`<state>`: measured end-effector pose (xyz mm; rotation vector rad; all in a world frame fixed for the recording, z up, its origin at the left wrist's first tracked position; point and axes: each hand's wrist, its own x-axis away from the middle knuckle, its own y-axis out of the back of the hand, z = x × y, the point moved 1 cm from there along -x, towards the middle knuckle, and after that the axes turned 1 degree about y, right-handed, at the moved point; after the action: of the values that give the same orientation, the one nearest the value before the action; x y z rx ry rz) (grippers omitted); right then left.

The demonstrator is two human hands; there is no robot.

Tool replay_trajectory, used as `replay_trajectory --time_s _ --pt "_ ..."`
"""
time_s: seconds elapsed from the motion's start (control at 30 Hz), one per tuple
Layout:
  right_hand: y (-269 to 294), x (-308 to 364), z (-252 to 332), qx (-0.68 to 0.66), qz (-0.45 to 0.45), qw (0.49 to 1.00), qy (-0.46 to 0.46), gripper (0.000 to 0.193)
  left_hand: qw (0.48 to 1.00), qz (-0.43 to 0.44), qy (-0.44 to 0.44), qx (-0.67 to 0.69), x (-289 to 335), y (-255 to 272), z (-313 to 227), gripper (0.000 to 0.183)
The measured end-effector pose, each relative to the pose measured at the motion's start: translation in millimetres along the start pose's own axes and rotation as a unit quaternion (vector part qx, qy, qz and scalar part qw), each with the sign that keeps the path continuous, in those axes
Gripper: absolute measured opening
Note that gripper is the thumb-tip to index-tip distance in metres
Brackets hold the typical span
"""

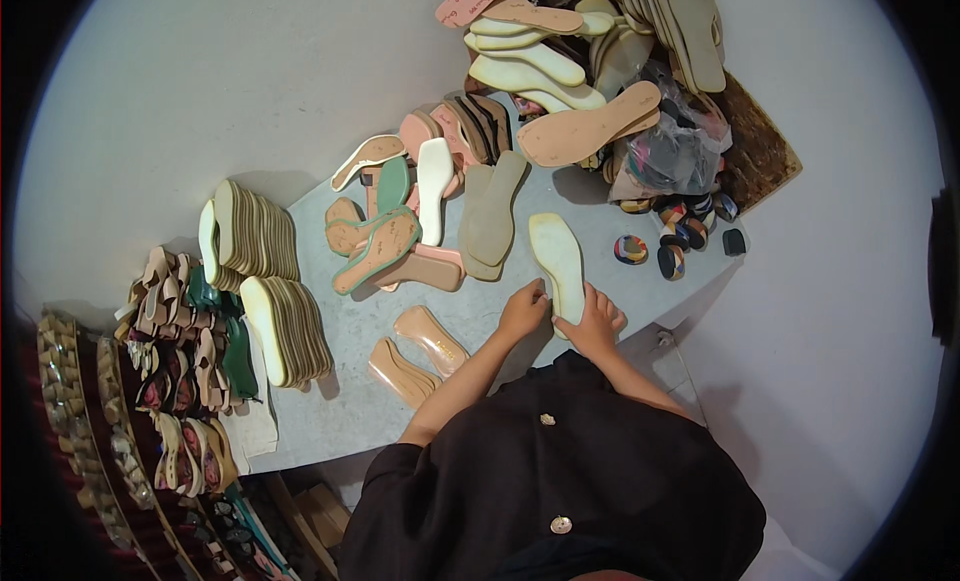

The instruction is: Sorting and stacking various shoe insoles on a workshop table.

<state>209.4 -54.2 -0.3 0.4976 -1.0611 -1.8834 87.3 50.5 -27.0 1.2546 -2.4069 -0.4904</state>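
My right hand [597, 319] is closed around the narrow heel end of a cream insole [556, 249]. The insole is tilted, its broad toe end pointing away from me over the table. A second edge shows along its left side, so there may be two stacked; I cannot tell. My left hand [526, 309] is beside the heel end with fingers curled in, close to the insole's left edge. Whatever those fingers pinch is hidden or too small to make out. To the left of my left forearm lie a tan wedge sole [400, 373] and a glossy tan insole [432, 339].
Neat stacks of cream insoles [290, 333] stand at the grey table's [340, 421] left. Beyond my hands lie grey insoles [493, 209], a white insole [433, 186] and green-edged soles [385, 246]. Patterned round pieces [630, 249] and a plastic bag [680, 146] are at the right.
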Motion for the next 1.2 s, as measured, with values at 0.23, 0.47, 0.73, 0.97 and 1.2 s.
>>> replay_trajectory --time_s 0.23,0.47,0.73,0.97,1.2 --pt "-3.5 -0.7 1.1 -0.009 0.04 0.999 0.019 0.09 0.995 0.095 0.001 -0.004 0.5 -6.7 4.7 0.034" --pt "-6.9 -1.3 2.1 0.001 0.027 0.999 0.043 0.088 0.996 0.086 -0.002 0.025 5.8 -4.8 -8.6 0.032" --pt "-4.5 -2.6 1.8 0.013 0.042 0.998 0.046 0.089 0.996 0.08 -0.011 -0.027 7.6 -0.5 -19.1 0.029" --pt "-2.1 -8.6 1.1 -0.02 0.005 1.0 0.002 0.083 0.961 -0.087 -0.2 -0.172 4.1 2.2 -37.6 0.039" --pt "68.1 -105.7 42.8 0.047 -0.194 0.967 0.159 0.071 0.924 0.022 -0.208 -0.32 7.5 5.6 -36.6 0.036"
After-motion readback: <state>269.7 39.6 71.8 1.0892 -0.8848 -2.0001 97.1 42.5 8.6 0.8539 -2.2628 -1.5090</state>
